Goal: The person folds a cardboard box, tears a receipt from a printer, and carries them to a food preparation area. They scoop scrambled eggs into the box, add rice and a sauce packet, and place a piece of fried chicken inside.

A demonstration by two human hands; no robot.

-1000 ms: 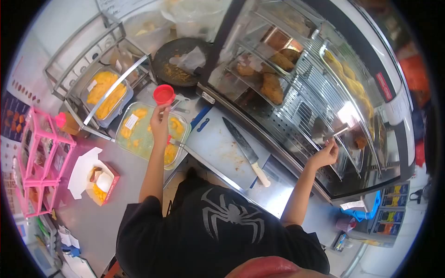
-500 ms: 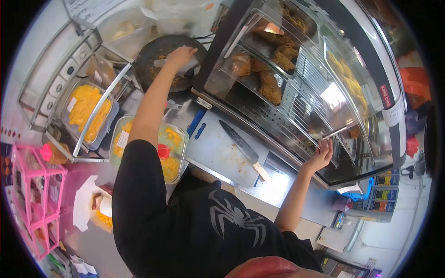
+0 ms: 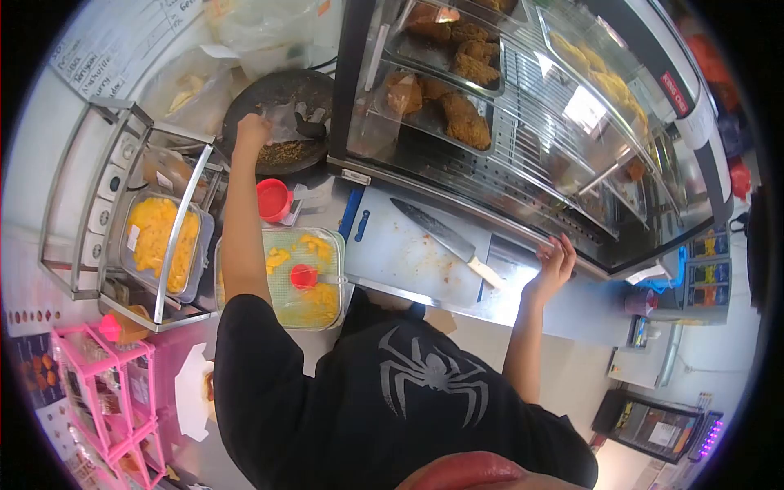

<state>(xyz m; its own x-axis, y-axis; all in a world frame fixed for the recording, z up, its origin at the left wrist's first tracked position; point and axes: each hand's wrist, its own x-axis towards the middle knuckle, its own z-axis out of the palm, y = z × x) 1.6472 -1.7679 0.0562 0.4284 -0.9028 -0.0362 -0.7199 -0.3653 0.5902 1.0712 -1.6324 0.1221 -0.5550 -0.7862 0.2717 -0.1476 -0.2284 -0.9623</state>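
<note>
Resting on the dark pan [image 3: 286, 153] at eleven o'clock, the left hand [image 3: 251, 131] curls its fingers, grasp impossible to tell; the right hand [image 3: 555, 263], fingers spread loose, leans on the surface [image 3: 498, 302] at three o'clock, seemingly bracing the long stretch

Your view is a fisheye circle, with black vignette in all four corners and straight lines bowing hard toward the rim. The light is bright, white and even, and shadows are soft. There is a strong glare patch on the display case glass [image 3: 585, 108], upper right. The surface [image 3: 400, 245] and your right hand [image 3: 555, 260] render crisp. A reddish, out-of-focus blur lies along the bottom edge.
</note>
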